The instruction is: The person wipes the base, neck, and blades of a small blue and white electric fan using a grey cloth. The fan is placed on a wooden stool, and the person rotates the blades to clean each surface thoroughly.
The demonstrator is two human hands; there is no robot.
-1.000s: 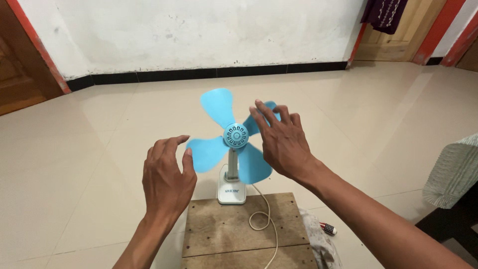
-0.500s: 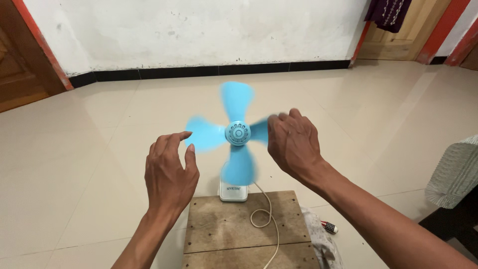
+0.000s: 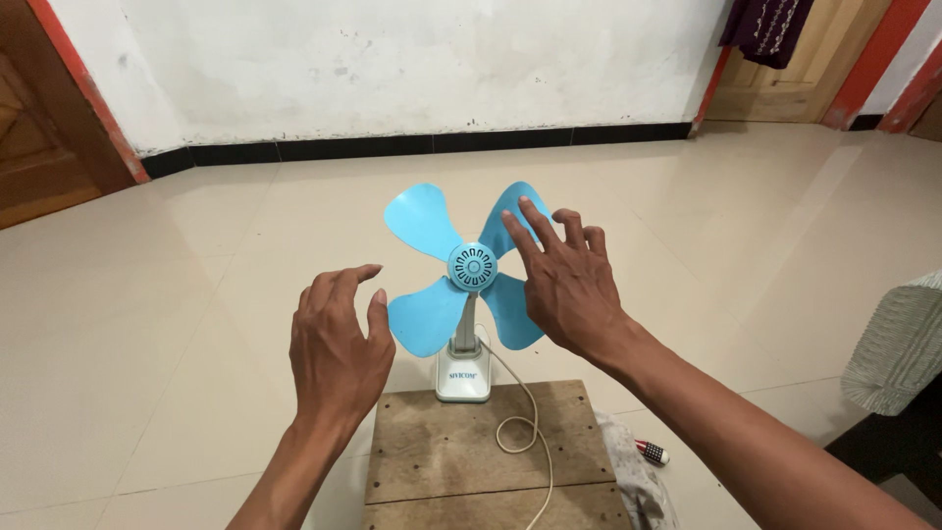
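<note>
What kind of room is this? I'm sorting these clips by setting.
Probably a room in a home: tiled floor, wooden door, cloth hanging by a doorway. Both hands hover by a small blue fan on a board.

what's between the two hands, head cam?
Head view: the blue fan blades and hub sit between the left hand and right hand; right fingertips overlap the upper right blade.
</note>
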